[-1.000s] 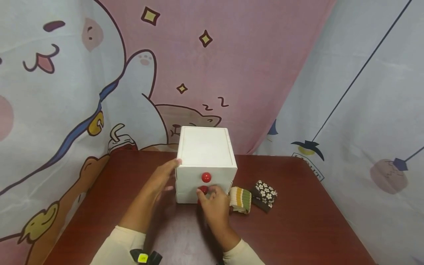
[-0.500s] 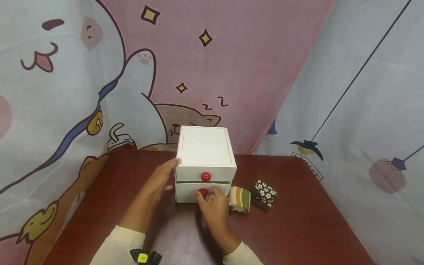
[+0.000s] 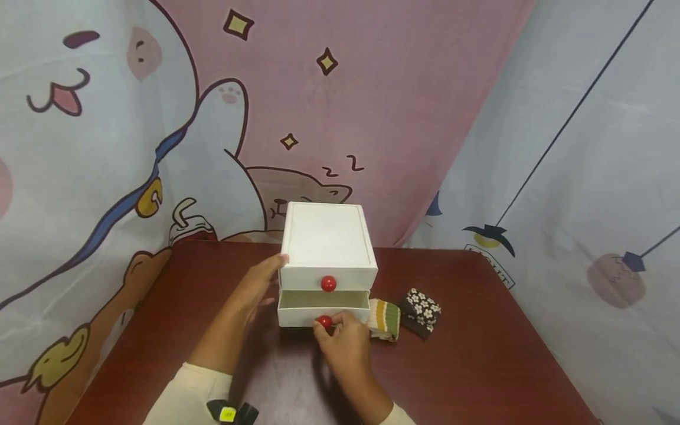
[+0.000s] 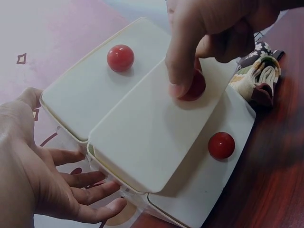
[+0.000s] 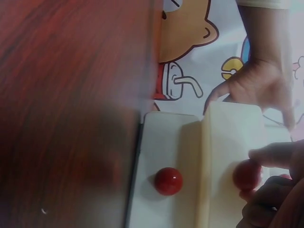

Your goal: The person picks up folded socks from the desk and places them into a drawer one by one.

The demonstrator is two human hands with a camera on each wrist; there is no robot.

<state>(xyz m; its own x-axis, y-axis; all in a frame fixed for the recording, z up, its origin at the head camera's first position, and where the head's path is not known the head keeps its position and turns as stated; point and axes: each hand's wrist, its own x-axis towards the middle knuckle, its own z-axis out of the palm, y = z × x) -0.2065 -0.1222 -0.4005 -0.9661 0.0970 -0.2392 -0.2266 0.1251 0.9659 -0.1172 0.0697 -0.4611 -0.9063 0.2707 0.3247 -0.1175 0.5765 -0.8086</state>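
Note:
A white drawer cabinet [image 3: 328, 236] with three drawers stands on the table. Its middle drawer [image 3: 297, 317] juts out, and no contents show through the visible gap above its front. My right hand [image 3: 345, 342] pinches that drawer's red knob [image 4: 197, 88] between thumb and fingers. Against the cabinet's left side rests my left hand [image 3: 254, 289], its fingers spread and relaxed in the left wrist view, the thumb at the top edge. The top drawer's red knob [image 3: 329, 284] is untouched. The bottom drawer [image 5: 156, 137] is closed; the head view hides it behind the middle one.
Right of the cabinet lies a folded striped knit bundle [image 3: 390, 321], beside a folded dark cloth item with white flowers [image 3: 423, 307]. The reddish-brown table [image 3: 478, 366] extends to both sides. A printed cartoon curtain [image 3: 414, 88] hangs behind it.
The middle drawer has slid out toward me, with my right hand drawing its knob along. A gap above its front has widened. My left hand has stayed at the cabinet's side.

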